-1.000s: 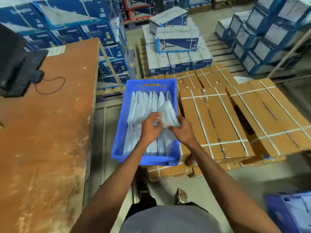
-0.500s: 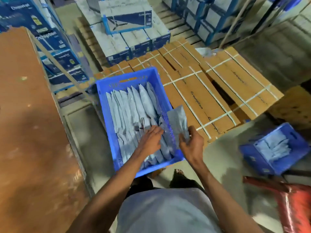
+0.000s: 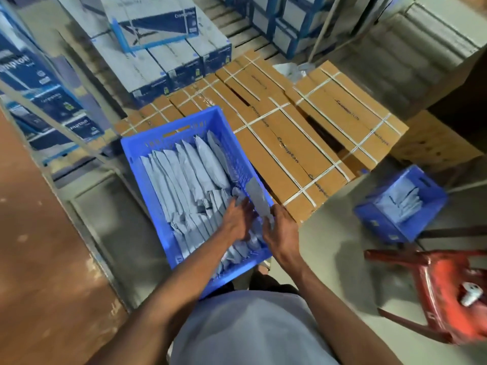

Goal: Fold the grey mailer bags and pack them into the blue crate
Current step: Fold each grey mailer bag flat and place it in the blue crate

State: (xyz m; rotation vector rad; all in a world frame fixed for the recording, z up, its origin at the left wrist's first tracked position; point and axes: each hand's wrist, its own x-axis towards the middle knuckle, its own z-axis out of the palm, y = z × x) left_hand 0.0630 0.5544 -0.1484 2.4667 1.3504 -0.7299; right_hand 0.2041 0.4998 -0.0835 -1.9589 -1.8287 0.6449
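Both hands are a bit blurry, so the fingers are hard to see. The left hand [image 3: 238, 219] lies flat and spread on the folded grey mailer bags [image 3: 189, 177], and its fingertips are tucked down among them. The right hand [image 3: 280, 230] pinches the low end of one folded grey bag [image 3: 257, 197]. That bag stands up on its edge, right between the two hands, against the right wall of the blue crate [image 3: 137, 156]. Its bottom part is hidden behind the right hand.

The crate is plastic, with small slots in its walls. The bags in it are soft, crinkly and long, and they stand in rows like books. The near corner of the crate is hidden under the arms and the grey shirt [image 3: 247, 330].

Just past the right hand lie flat brown cardboard boxes [image 3: 295, 143] tied with white straps. The writing on them is too small to read well. Beyond the crate sit blue and white boxes [image 3: 168, 56].

Far to the right of the right hand is a second blue crate [image 3: 400, 204] with more grey bags in it; it is blurry. Nearer on that side is a red plastic chair [image 3: 448, 288], cut off by the picture edge. A small white thing [image 3: 471, 296] lies on its seat, but I cannot tell what it is.

To the left of the left hand is a brown worn tabletop [image 3: 34, 246], partly cut off.
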